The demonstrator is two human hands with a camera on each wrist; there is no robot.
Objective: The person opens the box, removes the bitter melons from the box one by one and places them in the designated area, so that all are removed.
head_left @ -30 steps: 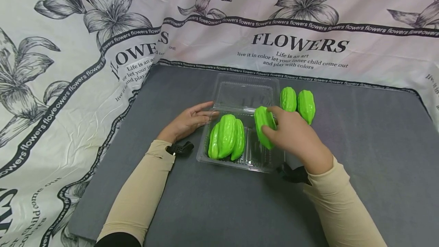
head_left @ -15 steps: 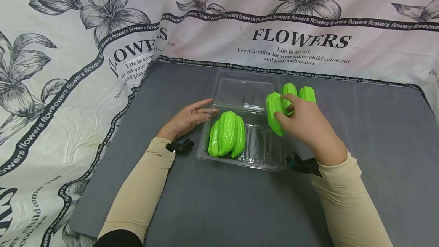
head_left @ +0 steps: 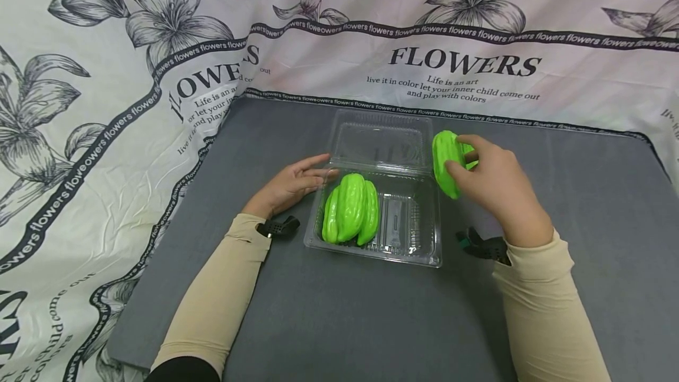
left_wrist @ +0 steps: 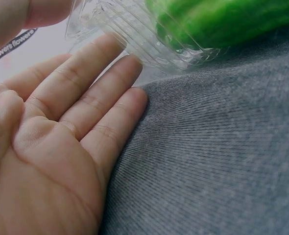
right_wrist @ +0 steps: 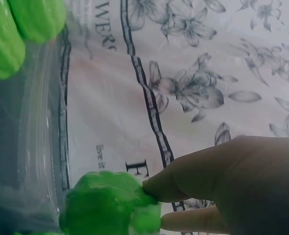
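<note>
My right hand (head_left: 495,184) pinches a bright green ribbed fruit (head_left: 445,164) between thumb and fingers, just right of the clear plastic clamshell box (head_left: 424,255). In the right wrist view the lobed end of this fruit (right_wrist: 103,203) faces the camera. Behind the right fingers, another green fruit (head_left: 469,155) shows only in part. Several green fruits (head_left: 351,208) lie side by side in the left half of the box. My left hand (head_left: 292,184) lies at the box's left edge, fingers extended; in the left wrist view the fingertips (left_wrist: 130,63) meet the plastic wall.
The box's lid (head_left: 382,137) is folded back flat behind it. A grey cloth (head_left: 345,311) covers the table. Patterned white fabric (head_left: 318,63) hangs along the back and left sides. Dark wrist straps (head_left: 278,227) sit on both wrists.
My right hand has carried its green fruit rightward and back, from over the box's right half to beside the box. My left hand keeps its place.
</note>
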